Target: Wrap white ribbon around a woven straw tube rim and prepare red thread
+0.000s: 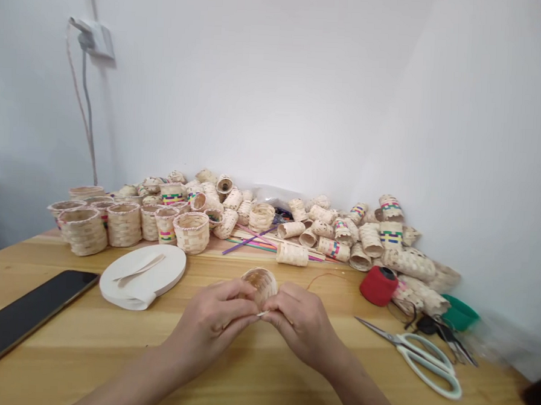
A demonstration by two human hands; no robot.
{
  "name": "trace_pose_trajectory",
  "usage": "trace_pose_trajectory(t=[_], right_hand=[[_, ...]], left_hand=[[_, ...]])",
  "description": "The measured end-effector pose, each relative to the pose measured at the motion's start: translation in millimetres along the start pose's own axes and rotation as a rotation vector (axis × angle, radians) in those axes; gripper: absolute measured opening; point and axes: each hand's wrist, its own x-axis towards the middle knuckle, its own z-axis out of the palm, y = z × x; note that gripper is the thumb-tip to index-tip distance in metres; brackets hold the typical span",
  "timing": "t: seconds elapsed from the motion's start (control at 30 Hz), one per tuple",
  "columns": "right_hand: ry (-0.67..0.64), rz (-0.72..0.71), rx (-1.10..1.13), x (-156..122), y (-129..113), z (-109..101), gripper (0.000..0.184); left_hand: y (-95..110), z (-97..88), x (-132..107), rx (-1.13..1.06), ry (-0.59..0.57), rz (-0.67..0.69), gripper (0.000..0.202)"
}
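A small woven basket (pixel 261 279) is held between my two hands at the middle of the table, its open mouth tilted toward me. My left hand (pixel 221 318) grips its left side, fingers curled over the rim and the thumb below. On the other side, my right hand (pixel 298 325) pinches the near right edge with thumb and forefinger. A small pale bit shows at the rim where the fingertips meet; I cannot tell what it is. The fingers hide the near side of the basket.
Finished-looking baskets (pixel 191 231) stand at the left, with many loose ones (pixel 324 214) heaped along the wall. A roll of white tape (pixel 171 276) and a phone (pixel 29 311) lie left. Right are red thread (pixel 378 285), scissors (pixel 419 355) and a green bowl-shaped object (pixel 459 312).
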Motion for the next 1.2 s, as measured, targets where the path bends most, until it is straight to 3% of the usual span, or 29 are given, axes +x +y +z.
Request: trace_pose_trajectory(t=[0.07,0.23,0.37,0.53,0.67,0.83,0.93,1.2], right_hand=[[0.02,0.056,0.049,0,8,-5,0.018],[0.189,0.478,-0.106,-6,52,-31,0.026],[0.042,0.54,-0.202,-18,84,-35,0.015],[-0.172,0.601,-0.255,-29,95,-17,0.012],[-0.284,0.699,-0.289,-31,96,-8,0.019],[-0.273,0.78,-0.325,-29,89,-1,0.021],[-0.219,0.745,-0.275,-21,75,2,0.013],[-0.075,0.548,0.051,3,18,8,0.024]], left_hand=[[-4,0.7,0,-0.054,0.005,-0.044,0.015],[-22,-1.4,1,-0.147,0.122,-0.319,0.018],[-32,-3.0,1,-0.258,0.225,-0.549,0.021],[-29,-2.6,2,-0.406,0.288,-0.725,0.018],[-27,-1.3,1,-0.442,0.284,-0.78,0.02],[-24,-1.6,2,-0.445,0.281,-0.826,0.019],[-22,-2.4,3,-0.471,0.272,-0.782,0.019],[-26,0.2,1,-0.452,0.249,-0.683,0.021]])
